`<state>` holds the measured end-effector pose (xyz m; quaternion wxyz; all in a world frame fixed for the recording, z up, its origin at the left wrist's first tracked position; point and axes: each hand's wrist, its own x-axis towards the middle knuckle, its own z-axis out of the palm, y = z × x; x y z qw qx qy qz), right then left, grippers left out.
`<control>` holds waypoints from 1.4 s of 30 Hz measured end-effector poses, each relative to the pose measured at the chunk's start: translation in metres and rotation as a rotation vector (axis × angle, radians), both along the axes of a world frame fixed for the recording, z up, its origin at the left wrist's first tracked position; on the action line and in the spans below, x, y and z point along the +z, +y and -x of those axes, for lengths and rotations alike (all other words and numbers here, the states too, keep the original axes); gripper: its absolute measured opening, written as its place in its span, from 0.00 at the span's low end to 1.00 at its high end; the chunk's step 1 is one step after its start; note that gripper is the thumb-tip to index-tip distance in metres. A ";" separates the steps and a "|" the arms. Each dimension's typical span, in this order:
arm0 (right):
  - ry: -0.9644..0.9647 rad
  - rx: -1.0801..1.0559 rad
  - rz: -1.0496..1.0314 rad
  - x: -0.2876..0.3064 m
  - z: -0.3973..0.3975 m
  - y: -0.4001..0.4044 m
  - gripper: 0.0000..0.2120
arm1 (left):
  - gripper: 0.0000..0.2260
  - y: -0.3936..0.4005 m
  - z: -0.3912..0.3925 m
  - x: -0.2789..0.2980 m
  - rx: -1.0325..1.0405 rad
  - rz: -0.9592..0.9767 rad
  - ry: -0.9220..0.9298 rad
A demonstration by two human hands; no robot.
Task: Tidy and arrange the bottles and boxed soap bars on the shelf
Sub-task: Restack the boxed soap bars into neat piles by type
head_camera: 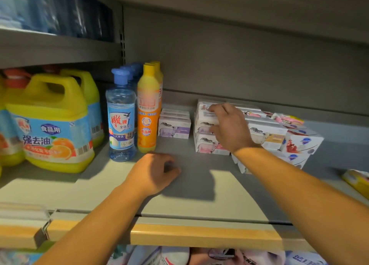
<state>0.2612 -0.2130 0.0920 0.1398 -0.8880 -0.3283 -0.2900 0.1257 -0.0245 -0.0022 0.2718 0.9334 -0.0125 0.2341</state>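
right hand (pixel 229 129) reaching over the grey shelf (pixel 199 185) to a stack of boxed soap bars (pixel 205 137), gripping the upper box (pixel 204 121): fingers curling over its top edge, thumb pressing its front face. lower box with pink animal print (pixel 207 145) lying directly beneath, touching the shelf. left hand (pixel 153 173) resting on the shelf just in front of the bottles, fingers loosely curled, holding nothing. clear blue-capped detergent bottle (pixel 120 121) standing upright at the front of a row of like bottles; orange yellow-capped bottle (pixel 147 115) standing upright just beside it on the right, one more of the same behind. purple-print soap boxes (pixel 174 128) sitting stacked just right of the orange bottle, apart from the gripped stack (a bare strip of shelf lying between). further soap boxes (pixel 267 133) and red-and-blue-print boxes (pixel 301 143) crowding behind and right of the right wrist. large yellow jugs with orange-fruit labels (pixel 50 125) standing at the far left.
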 end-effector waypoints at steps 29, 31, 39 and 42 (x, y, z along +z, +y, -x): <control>0.832 0.555 -0.612 -0.076 0.061 0.011 0.33 | 0.11 0.015 0.004 0.019 -0.059 1.221 0.045; 0.852 0.507 -0.660 -0.076 0.059 0.009 0.28 | 0.15 0.016 0.005 0.020 -0.072 1.269 0.058; 1.009 0.335 -0.830 -0.066 0.063 0.007 0.11 | 0.37 0.013 0.006 0.020 -0.091 1.132 0.137; 1.034 0.325 -0.822 -0.066 0.063 0.006 0.11 | 0.37 0.014 0.005 0.019 -0.084 1.129 0.139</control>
